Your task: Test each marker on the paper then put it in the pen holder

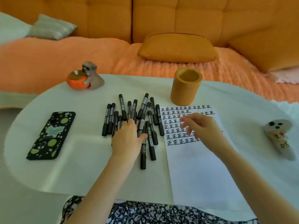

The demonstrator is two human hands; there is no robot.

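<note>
Several black markers (123,109) lie in a loose pile on the white table (80,167). My left hand (129,138) lies flat on the near part of the pile, fingers spread over the markers. My right hand (200,126) hovers over the sheet of paper (197,172), fingers loosely bent, holding nothing. The paper's upper half is filled with rows of black written marks. Behind the paper stands the tan cylindrical pen holder (186,88); what is inside it cannot be seen.
A phone in a black spotted case (51,135) lies at the left. A dog-and-pumpkin figurine (85,76) stands at the back left. A white painted stone (281,138) lies at the right. An orange sofa (161,21) with cushions stands behind the table.
</note>
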